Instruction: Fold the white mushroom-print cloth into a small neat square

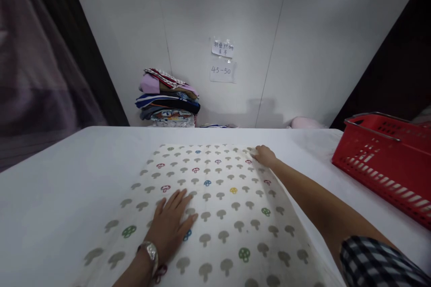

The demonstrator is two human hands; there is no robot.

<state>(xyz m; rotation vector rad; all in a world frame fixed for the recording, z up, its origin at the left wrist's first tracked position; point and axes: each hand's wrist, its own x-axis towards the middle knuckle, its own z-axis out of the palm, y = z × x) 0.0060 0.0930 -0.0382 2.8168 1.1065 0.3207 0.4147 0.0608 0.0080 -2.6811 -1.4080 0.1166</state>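
A white cloth printed with grey and coloured mushrooms lies spread over the white table, its near end running out of view at the bottom. My left hand rests flat on the cloth, fingers spread, with a silver bracelet at the wrist. At the cloth's far right corner is my right hand, its fingers closed on the edge there. The cloth's right side shows slight ripples along my right forearm.
To the right stands a red plastic basket with metal handles on the white table. Behind the table's far edge rises a stack of folded fabrics. Paper notes are taped on the wall. A pinkish bundle sits at back right.
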